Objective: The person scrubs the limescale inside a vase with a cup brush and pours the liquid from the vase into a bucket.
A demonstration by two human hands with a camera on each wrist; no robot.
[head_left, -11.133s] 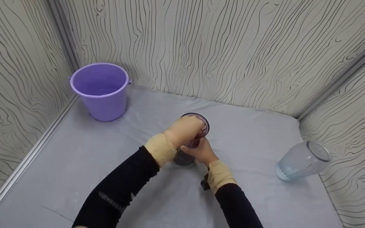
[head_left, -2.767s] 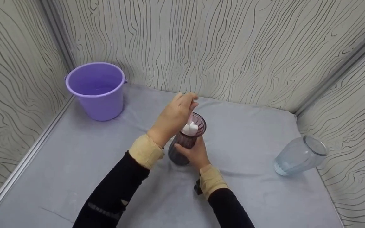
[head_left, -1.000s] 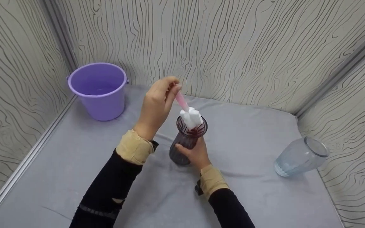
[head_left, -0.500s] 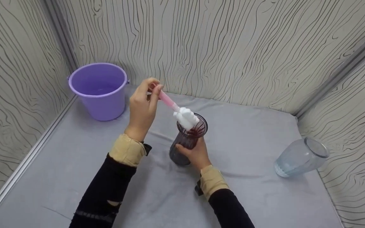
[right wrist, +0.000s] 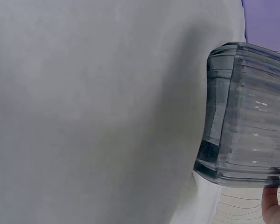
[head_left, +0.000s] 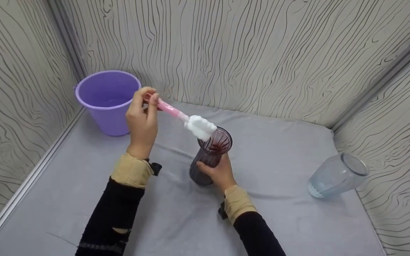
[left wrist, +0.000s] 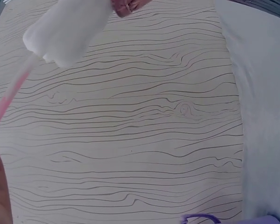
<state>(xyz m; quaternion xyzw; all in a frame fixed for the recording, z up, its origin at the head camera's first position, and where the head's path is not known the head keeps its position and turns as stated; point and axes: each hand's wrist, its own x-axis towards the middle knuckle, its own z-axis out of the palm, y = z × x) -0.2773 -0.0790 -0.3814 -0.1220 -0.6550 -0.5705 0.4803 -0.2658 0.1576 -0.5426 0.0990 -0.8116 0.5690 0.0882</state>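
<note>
My left hand [head_left: 141, 124] pinches the pink handle of a bottle brush [head_left: 169, 108] between thumb and fingers. Its white sponge head [head_left: 198, 126] points down to the right, overlapping the vase's mouth in the head view. In the left wrist view the sponge [left wrist: 70, 32] fills the top left, with the pink rim of the vase [left wrist: 129, 5] beside it. My right hand [head_left: 222, 173] grips the ribbed glass vase [head_left: 202, 172] around its body, thumb across the near side. The vase is tilted, its purple-tinted mouth facing up. The right wrist view shows its thick clear base [right wrist: 219, 112].
A purple bucket [head_left: 114, 121] stands at the back left, just behind my left hand. On the right a clear, bluish glass jar [head_left: 333, 177] stands on the grey cloth [head_left: 279, 220]. Patterned panels [head_left: 247, 53] wall in the back and sides.
My left hand has drawn the brush up out of the vase and moved left toward the bucket, the sponge now at the vase's left rim. My right hand and the vase have stayed put.
</note>
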